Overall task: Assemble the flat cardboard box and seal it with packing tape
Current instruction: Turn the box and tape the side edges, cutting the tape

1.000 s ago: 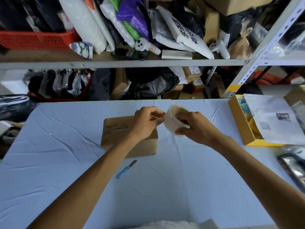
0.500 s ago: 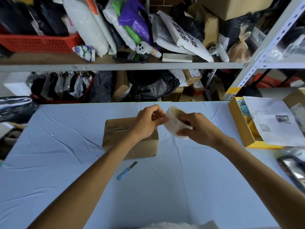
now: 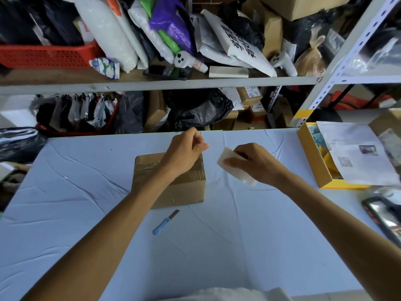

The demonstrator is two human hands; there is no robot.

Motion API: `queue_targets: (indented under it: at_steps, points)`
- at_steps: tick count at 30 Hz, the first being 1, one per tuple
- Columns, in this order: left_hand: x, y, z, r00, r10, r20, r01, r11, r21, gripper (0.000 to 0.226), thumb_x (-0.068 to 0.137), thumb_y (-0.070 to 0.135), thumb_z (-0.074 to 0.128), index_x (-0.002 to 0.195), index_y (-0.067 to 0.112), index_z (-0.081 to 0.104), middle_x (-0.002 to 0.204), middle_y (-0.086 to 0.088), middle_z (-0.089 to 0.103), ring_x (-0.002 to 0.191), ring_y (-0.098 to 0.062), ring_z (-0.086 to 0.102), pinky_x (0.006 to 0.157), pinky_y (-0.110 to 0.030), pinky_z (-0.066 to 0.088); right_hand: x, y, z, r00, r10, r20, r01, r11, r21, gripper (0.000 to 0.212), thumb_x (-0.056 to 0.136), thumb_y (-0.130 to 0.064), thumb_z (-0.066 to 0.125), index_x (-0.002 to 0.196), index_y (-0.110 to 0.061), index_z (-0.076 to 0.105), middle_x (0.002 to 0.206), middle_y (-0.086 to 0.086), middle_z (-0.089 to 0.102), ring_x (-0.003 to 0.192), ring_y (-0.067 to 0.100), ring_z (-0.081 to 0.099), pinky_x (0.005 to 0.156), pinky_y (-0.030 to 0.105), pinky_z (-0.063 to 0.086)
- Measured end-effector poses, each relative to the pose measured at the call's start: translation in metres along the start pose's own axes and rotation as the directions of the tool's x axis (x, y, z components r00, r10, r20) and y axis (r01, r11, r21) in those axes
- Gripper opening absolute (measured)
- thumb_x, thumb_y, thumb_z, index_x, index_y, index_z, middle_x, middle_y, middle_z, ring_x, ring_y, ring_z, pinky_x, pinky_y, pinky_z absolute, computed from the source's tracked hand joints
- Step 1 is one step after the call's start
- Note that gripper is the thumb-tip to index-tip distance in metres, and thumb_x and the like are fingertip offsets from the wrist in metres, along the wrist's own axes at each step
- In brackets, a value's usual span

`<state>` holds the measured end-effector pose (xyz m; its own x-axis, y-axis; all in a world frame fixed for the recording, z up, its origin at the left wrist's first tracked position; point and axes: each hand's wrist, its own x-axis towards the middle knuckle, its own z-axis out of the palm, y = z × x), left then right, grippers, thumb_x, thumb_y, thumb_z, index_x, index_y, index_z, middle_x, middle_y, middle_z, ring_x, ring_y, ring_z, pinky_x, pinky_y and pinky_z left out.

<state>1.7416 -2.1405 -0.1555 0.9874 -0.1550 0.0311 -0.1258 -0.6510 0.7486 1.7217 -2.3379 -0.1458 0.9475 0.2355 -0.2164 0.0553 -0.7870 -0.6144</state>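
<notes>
A small brown cardboard box, folded up and closed, stands on the pale blue table at the middle. My left hand hovers over the box's far right corner with thumb and fingers pinched, apparently on the clear tape's free end, which is barely visible. My right hand grips the roll of clear packing tape just right of the box, a short gap away from the left hand.
A blue-handled utility knife lies in front of the box. A yellow tray with papers sits at the right edge, a dark phone-like object below it. Crowded shelves rise behind the table.
My hands were together at the roll; now they have moved apart, the right hand carrying the roll rightward and lower, the left staying pinched over the box corner.
</notes>
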Motion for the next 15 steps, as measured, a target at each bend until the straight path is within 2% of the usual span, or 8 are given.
queue_targets:
  at_steps: [3, 6, 8, 10, 13, 15]
  points:
    - [0.002, 0.000, 0.001, 0.999, -0.045, -0.011, 0.045, 0.999, 0.019, 0.021, 0.088, 0.026, 0.064, 0.096, 0.008, 0.059, 0.086, 0.000, 0.058, 0.076, -0.009, 0.053, 0.059, -0.013, 0.037, 0.000, 0.000, 0.001, 0.999, -0.022, -0.049, 0.020, 0.999, -0.028, 0.025, 0.093, -0.033, 0.058, 0.093, -0.009, 0.066, 0.087, 0.004, 0.061, 0.065, 0.009, 0.050, 0.054, 0.021, 0.036]
    - [0.006, 0.000, -0.001, 0.997, -0.079, -0.014, 0.080, 0.997, 0.018, 0.023, 0.087, 0.027, 0.066, 0.100, 0.010, 0.056, 0.082, -0.002, 0.061, 0.074, -0.010, 0.055, 0.059, -0.014, 0.039, 0.000, 0.000, -0.002, 0.996, -0.051, -0.072, 0.050, 0.999, -0.014, 0.020, 0.093, -0.030, 0.059, 0.086, -0.012, 0.064, 0.082, 0.003, 0.059, 0.064, 0.008, 0.049, 0.053, 0.021, 0.034]
    - [0.009, -0.002, -0.005, 0.995, -0.098, 0.015, 0.097, 0.995, 0.022, 0.026, 0.086, 0.029, 0.067, 0.102, 0.012, 0.055, 0.079, -0.002, 0.065, 0.075, -0.011, 0.058, 0.062, -0.018, 0.042, 0.000, -0.002, -0.004, 0.995, -0.065, -0.072, 0.064, 0.998, -0.020, 0.017, 0.092, -0.030, 0.061, 0.082, -0.015, 0.061, 0.078, 0.000, 0.057, 0.062, 0.007, 0.048, 0.053, 0.020, 0.032]
    - [0.013, -0.003, -0.008, 0.997, -0.074, 0.037, 0.074, 0.997, 0.026, 0.023, 0.086, 0.028, 0.068, 0.098, 0.008, 0.065, 0.085, -0.003, 0.069, 0.082, -0.014, 0.063, 0.071, -0.026, 0.049, 0.000, -0.002, -0.005, 0.995, -0.070, -0.066, 0.069, 0.998, -0.011, 0.019, 0.088, -0.033, 0.065, 0.079, -0.017, 0.060, 0.073, -0.003, 0.056, 0.062, 0.007, 0.049, 0.052, 0.020, 0.032]
    - [0.018, 0.000, -0.017, 0.999, -0.035, 0.030, 0.035, 0.999, 0.007, 0.013, 0.086, 0.025, 0.067, 0.088, 0.012, 0.070, 0.084, -0.002, 0.068, 0.080, -0.015, 0.063, 0.075, -0.032, 0.052, 0.000, -0.002, -0.009, 0.997, -0.070, -0.014, 0.071, 0.985, 0.156, 0.019, 0.084, -0.031, 0.070, 0.074, -0.017, 0.064, 0.068, -0.005, 0.057, 0.063, 0.015, 0.053, 0.057, 0.024, 0.036]
    - [0.021, 0.004, -0.023, 1.000, -0.024, -0.015, 0.024, 1.000, -0.001, 0.009, 0.085, 0.022, 0.069, 0.081, 0.013, 0.069, 0.076, 0.004, 0.063, 0.077, -0.014, 0.062, 0.071, -0.030, 0.051, -0.001, -0.002, -0.013, 0.996, -0.082, 0.030, 0.067, 0.941, 0.332, 0.015, 0.083, -0.025, 0.072, 0.084, -0.009, 0.071, 0.073, 0.003, 0.066, 0.069, 0.020, 0.059, 0.063, 0.030, 0.041]
